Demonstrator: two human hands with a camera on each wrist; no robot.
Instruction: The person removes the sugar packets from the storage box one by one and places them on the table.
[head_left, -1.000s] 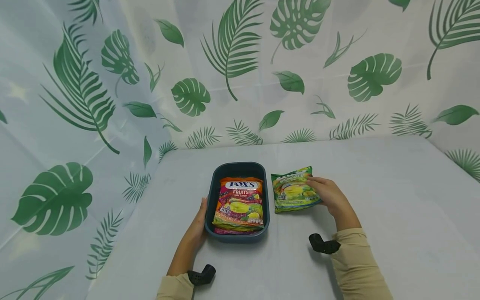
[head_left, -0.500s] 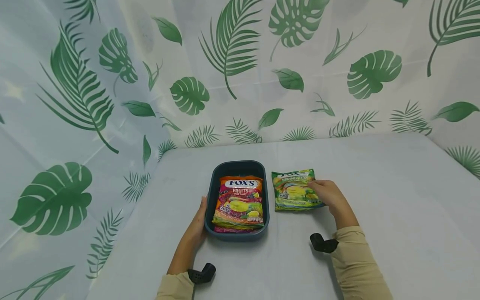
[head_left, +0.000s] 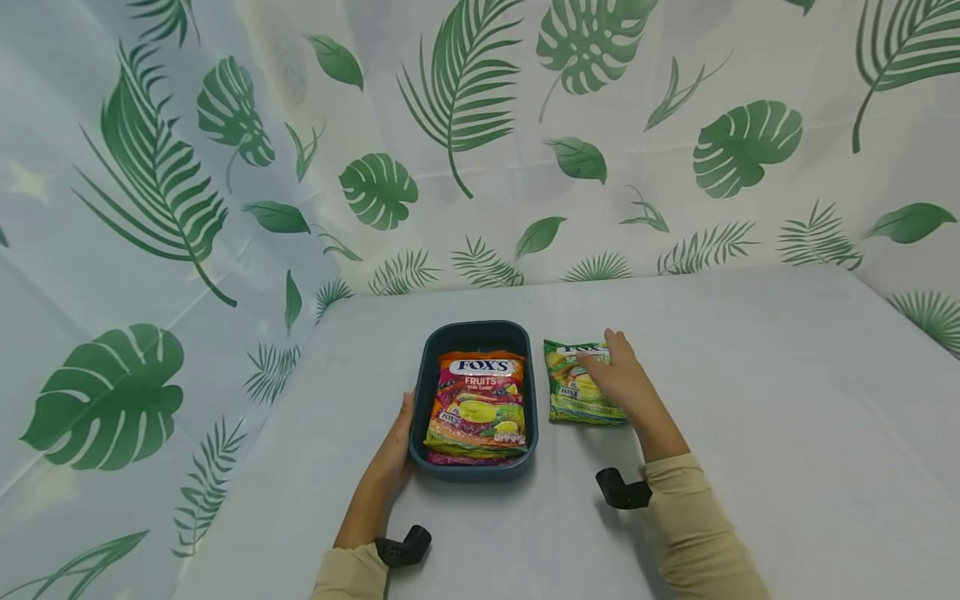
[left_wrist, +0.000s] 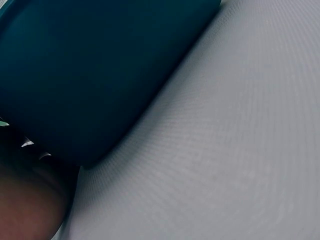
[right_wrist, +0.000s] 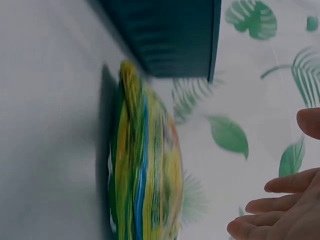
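A dark blue rectangular bin point(head_left: 474, 475) stands on the table, also filling the top of the left wrist view. Inside it lie candy bags, the top one point(head_left: 480, 408) red and orange and marked FOX'S FRUITS. My left hand point(head_left: 393, 450) rests against the bin's left side; its fingers are mostly hidden. Right of the bin lies a green and yellow FOX'S candy bag point(head_left: 581, 400). Above that bag is my right hand point(head_left: 626, 379), fingers spread. In the right wrist view, the fingers point(right_wrist: 287, 182) are straight and apart from the bag point(right_wrist: 145, 170).
A white cloth covers the table point(head_left: 787, 433). Behind it and on the left hangs a white curtain point(head_left: 637, 183) with green leaf prints. Each wrist carries a small black camera, such as the one on the right wrist point(head_left: 622, 490).
My right hand has let go of the green candy bag, which now lies flat on the table, and has moved left over it. My left hand has stayed at the bin.
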